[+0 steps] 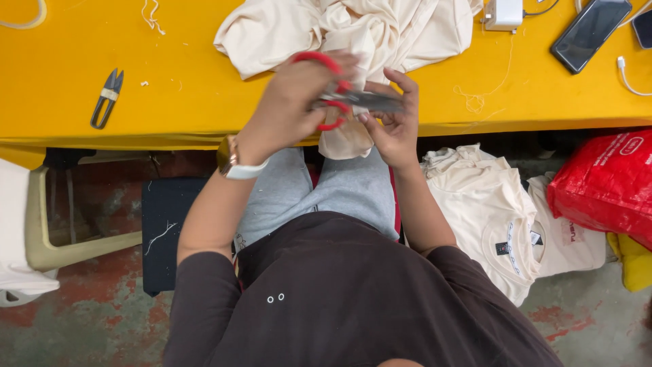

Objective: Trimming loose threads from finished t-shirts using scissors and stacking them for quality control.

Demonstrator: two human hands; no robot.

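Observation:
My left hand grips red-handled scissors, fingers through the loops, the blades pointing right. My right hand touches the blades and pinches a fold of cream cloth that hangs over the table's front edge. The rest of that cream garment lies bunched on the yellow table just beyond my hands. A watch with a white strap sits on my left wrist.
Small thread snips lie on the table at left. A white charger, a dark phone and a white cable are at the far right. Cream shirts are stacked on the floor beside a red bag. A beige chair stands at left.

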